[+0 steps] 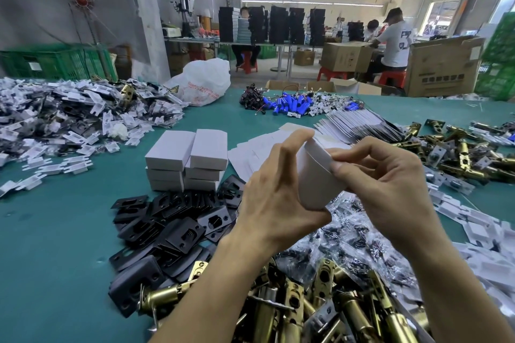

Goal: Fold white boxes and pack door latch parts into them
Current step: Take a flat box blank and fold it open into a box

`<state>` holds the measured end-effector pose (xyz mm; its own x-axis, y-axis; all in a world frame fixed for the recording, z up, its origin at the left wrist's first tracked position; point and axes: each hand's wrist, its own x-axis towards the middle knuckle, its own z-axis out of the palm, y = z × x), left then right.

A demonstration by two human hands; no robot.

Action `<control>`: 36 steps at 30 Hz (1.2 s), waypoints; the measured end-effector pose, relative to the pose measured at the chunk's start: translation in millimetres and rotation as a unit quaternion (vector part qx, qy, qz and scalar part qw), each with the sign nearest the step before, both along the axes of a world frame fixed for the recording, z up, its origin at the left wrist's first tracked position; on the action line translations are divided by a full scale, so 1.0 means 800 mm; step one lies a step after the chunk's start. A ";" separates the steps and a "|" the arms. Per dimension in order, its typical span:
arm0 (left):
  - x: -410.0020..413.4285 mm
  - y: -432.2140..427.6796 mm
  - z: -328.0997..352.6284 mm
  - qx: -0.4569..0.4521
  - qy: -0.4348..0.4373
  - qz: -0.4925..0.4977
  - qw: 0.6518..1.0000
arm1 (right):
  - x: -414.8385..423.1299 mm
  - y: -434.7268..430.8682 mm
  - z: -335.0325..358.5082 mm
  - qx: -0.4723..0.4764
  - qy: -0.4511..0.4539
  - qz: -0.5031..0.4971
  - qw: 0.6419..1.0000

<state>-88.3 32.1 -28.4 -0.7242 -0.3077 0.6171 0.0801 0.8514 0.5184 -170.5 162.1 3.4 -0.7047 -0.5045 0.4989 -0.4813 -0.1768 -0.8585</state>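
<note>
A small white box [316,175] is held up above the green table [55,231] between both hands. My left hand [276,198] grips its left side and bottom, fingers curled over the top edge. My right hand [384,175] pinches the box's upper right end, thumb on the flap. Folded white boxes [185,159] stand stacked just left of my hands. Flat box blanks [359,125] lie fanned behind. Black strike plates [172,225] are heaped below the stack. Brass latch bolts [320,306] pile up near the front edge.
Small bags of screws [356,234] lie under my right hand. White plastic inserts [64,117] cover the left side, more brass latches [462,153] the right. Blue batteries [289,104] and a white plastic bag [203,83] sit at the far edge. People work at tables behind.
</note>
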 end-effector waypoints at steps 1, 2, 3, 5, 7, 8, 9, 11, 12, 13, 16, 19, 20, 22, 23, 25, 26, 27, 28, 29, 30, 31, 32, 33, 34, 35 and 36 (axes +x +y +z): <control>0.000 0.001 0.000 0.001 0.001 -0.003 1.000 | -0.002 0.003 0.001 0.006 0.004 0.012 1.000; 0.000 0.001 0.000 0.004 0.002 -0.006 1.000 | -0.004 0.006 0.003 0.012 0.012 0.021 1.000; 0.000 0.001 0.000 0.007 0.004 -0.008 1.000 | -0.004 0.008 0.004 0.018 0.022 0.026 0.999; 0.000 0.001 0.000 0.008 0.006 -0.008 1.000 | -0.004 0.009 0.005 0.029 0.041 0.023 0.998; 0.000 0.000 0.000 0.006 0.005 -0.006 1.000 | -0.004 0.007 0.004 0.037 0.058 0.011 0.998; 0.001 0.000 0.001 0.000 0.005 -0.003 1.000 | -0.004 0.007 0.003 0.038 0.062 0.007 0.997; 0.001 0.000 0.001 -0.005 0.005 0.001 1.000 | -0.005 0.007 0.003 0.041 0.063 0.008 0.997; 0.001 0.000 0.002 -0.006 0.006 0.002 1.000 | -0.008 0.011 0.004 0.045 0.059 0.027 0.997; 0.002 0.001 0.002 -0.003 0.008 -0.001 1.000 | -0.011 0.014 0.005 0.047 0.055 0.045 0.996; 0.002 0.001 0.002 0.001 0.009 -0.006 1.000 | -0.013 0.017 0.007 0.047 0.052 0.064 0.995; 0.003 0.003 0.003 0.004 0.013 -0.018 1.000 | -0.018 0.024 0.010 0.036 0.027 0.105 0.993; 0.005 0.003 0.004 0.002 0.022 -0.021 1.000 | -0.018 0.025 0.011 0.022 0.006 0.122 0.992; 0.006 0.002 0.005 -0.002 0.024 -0.021 0.999 | -0.018 0.025 0.011 0.022 0.002 0.125 0.992; 0.005 0.003 0.005 -0.009 0.022 -0.018 1.000 | -0.017 0.026 0.012 0.033 0.005 0.122 0.992; 0.005 0.003 0.005 -0.015 0.018 -0.014 1.000 | -0.016 0.025 0.012 0.042 0.009 0.115 0.992; 0.003 0.002 0.006 -0.037 0.015 0.004 0.999 | -0.012 0.021 0.011 0.054 0.020 0.086 0.995; 0.003 0.000 0.006 -0.047 0.016 0.012 0.999 | -0.009 0.018 0.009 0.053 0.027 0.063 0.996; 0.003 -0.002 0.006 -0.052 0.016 0.016 0.998 | -0.006 0.014 0.007 0.048 0.037 0.041 0.997; 0.003 -0.003 0.006 -0.053 0.016 0.017 0.998 | -0.002 0.011 0.006 0.041 0.052 0.020 0.998; 0.003 -0.004 0.007 -0.049 0.015 0.017 0.999 | 0.001 0.008 0.005 0.036 0.069 0.007 0.997; 0.004 -0.004 0.007 -0.038 0.016 0.017 0.999 | 0.003 0.006 0.005 0.028 0.079 0.001 0.996; 0.004 -0.004 0.008 -0.026 0.019 0.017 0.999 | 0.003 0.005 0.005 0.020 0.082 0.003 0.996; 0.005 -0.004 0.008 -0.013 0.026 0.016 0.999 | 0.004 0.005 0.005 0.012 0.078 0.008 0.997; 0.005 -0.003 0.009 0.003 0.036 0.012 0.999 | 0.004 0.005 0.007 0.004 0.071 0.020 0.997; 0.004 -0.001 0.010 0.026 0.049 0.003 0.998 | 0.005 0.005 0.008 -0.005 0.060 0.038 0.997; 0.005 0.000 0.011 0.048 0.063 -0.008 0.997 | 0.006 0.006 0.009 -0.018 0.050 0.059 0.997; 0.005 0.001 0.013 0.063 0.076 -0.017 0.995 | 0.006 0.005 0.010 -0.032 0.041 0.077 0.996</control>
<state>-84.2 33.0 -17.6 -0.6368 -0.3663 0.6785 0.1929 0.7763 0.6001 -165.5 166.4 11.3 -0.5772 -0.5682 0.5865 -0.5127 -0.3069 -0.8018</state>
